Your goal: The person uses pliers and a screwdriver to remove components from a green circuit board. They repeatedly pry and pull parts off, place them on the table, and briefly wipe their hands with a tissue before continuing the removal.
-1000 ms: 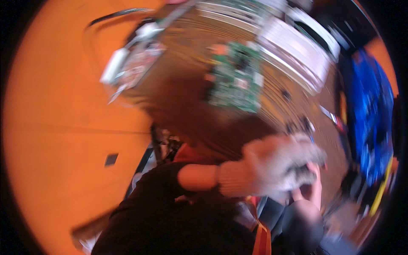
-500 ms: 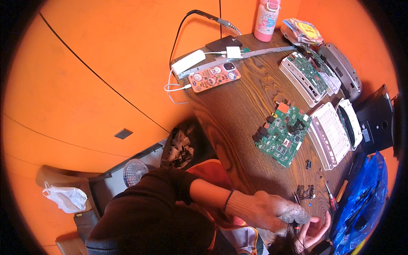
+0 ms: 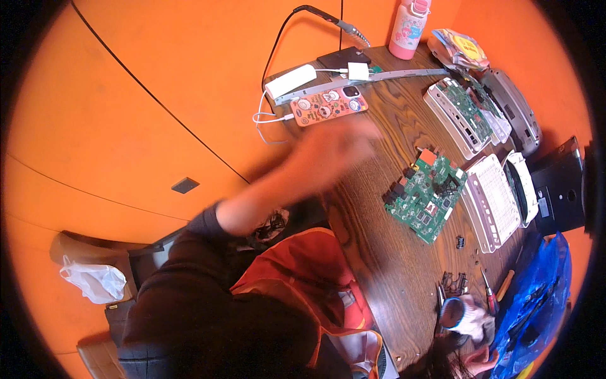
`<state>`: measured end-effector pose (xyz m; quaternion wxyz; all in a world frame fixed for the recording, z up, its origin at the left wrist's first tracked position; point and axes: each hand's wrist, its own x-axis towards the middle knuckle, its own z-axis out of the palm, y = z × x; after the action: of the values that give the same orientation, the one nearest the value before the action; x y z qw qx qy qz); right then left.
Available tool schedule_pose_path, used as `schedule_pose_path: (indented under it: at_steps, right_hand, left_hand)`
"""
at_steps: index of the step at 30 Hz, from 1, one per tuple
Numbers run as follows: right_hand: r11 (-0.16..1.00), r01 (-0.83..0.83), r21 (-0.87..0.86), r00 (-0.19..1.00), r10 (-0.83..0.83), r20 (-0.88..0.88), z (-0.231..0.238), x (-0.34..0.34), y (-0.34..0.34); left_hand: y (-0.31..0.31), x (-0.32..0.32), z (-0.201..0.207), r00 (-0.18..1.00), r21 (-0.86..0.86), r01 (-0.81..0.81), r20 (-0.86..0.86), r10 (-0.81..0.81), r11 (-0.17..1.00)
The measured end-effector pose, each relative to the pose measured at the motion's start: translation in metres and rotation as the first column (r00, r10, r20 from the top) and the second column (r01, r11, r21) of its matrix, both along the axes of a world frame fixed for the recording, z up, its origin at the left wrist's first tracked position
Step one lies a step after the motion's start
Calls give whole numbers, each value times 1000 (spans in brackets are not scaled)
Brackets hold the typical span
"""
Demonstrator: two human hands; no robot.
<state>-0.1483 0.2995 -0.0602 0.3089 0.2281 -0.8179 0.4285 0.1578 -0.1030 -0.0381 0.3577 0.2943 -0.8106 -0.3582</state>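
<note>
My left hand [image 3: 338, 148], bare and smeared by motion, is over the table's left edge, just below the phone in an orange patterned case [image 3: 329, 110]. Its fingers cannot be made out. At the lower right, a whitish-grey work glove [image 3: 472, 318] shows its dark cuff opening. Below the glove, part of my right hand [image 3: 483, 360] appears; its fingers are mostly hidden, so whether it grips the glove is unclear. Beside the glove are small black parts [image 3: 453, 283] and a red-handled screwdriver [image 3: 491, 298]. A green circuit board [image 3: 428, 202] lies mid-table.
White device housings [image 3: 492, 202] stand right of the board, with another opened device [image 3: 461, 117] behind. A blue plastic bag [image 3: 536, 306] borders the right side. At the back are a pink-and-white bottle [image 3: 409, 31], a white power strip [image 3: 291, 82] and a soldering iron [image 3: 353, 31].
My left hand has left the lower right, moving up and left across the table edge. The glove it wore is off and now sits near my right hand. The view has shifted slightly.
</note>
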Motion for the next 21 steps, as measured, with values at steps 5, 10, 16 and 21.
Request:
schedule_pose_path:
  at_steps: [5, 10, 16, 21]
  right_hand:
    - [978, 77, 193, 946, -11, -324, 27, 9, -3]
    - [978, -175, 113, 970, 191, -148, 28, 52, -25]
    - [947, -214, 240, 933, 271, -236, 66, 102, -79]
    - [539, -652, -532, 382, 841, 384, 46, 151, -155]
  left_hand:
    - [-109, 35, 3, 642, -621, -501, 201, 740, 603]
    - [-142, 45, 6, 539, -325, -471, 630, 559, 820]
    - [-63, 26, 46, 967, -289, -205, -208, 147, 935]
    - [77, -21, 19, 741, 590, 624, -655, -148, 512]
